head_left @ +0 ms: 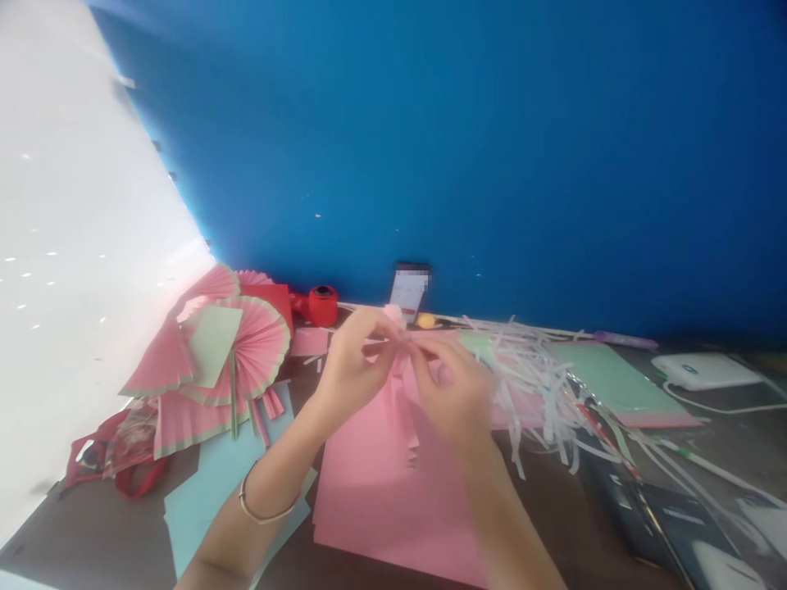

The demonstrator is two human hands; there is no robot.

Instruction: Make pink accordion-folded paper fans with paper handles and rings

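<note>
Above a stack of pink paper (393, 508), my left hand (364, 356) and my right hand (453, 392) meet with thumbs and fingertips pinched. Between them is a pink paper strip (402, 410) whose length hangs below the fingers, with a notched or zigzag lower end. A pale pink bit (393, 313) sticks up above my left fingertips. Both hands are closed on the strip; the exact grip point is hidden by the fingers and a little blurred.
Pleated pink paper fans (258, 344) are piled at left beside pale blue sheets (209, 500). A phone (410, 291) leans against the blue wall. Shredded white paper strips (534, 381), green sheets (615, 377) and a white device (707, 371) lie at right. A red tape dispenser (323, 306) stands behind.
</note>
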